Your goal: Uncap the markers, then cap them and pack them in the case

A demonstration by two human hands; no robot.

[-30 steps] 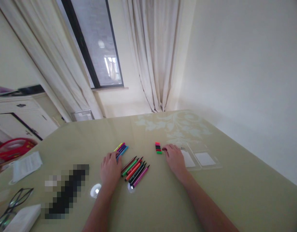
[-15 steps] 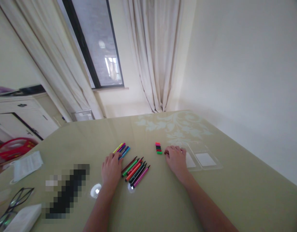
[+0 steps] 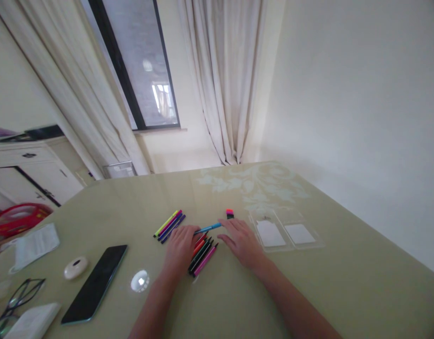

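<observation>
My left hand (image 3: 181,247) is closed around one end of a blue marker (image 3: 210,228), which points to the right above the table. At the marker's other end is my right hand (image 3: 241,240), its fingertips near or touching the capped tip and its thumb held apart. Beneath and beside my left hand lie several uncapped markers (image 3: 206,260), among them red, black and pink ones, partly covered by that hand. Several capped markers (image 3: 169,226), yellow, purple and dark blue, rest to its left. Loose marker caps (image 3: 230,213) stand in a row behind my right hand, partly hidden.
Right of my right hand lies a clear plastic case (image 3: 289,245) with white paper pieces. On the left are a phone (image 3: 95,285), a round white case (image 3: 76,267), glasses (image 3: 24,294), a face mask (image 3: 36,245) and a white box (image 3: 33,322). A wall (image 3: 361,141) borders the table's right side.
My left hand has moved right, bringing the blue marker away from the capped group. My right hand has come left from beside the plastic case to the marker's end, covering part of the cap row.
</observation>
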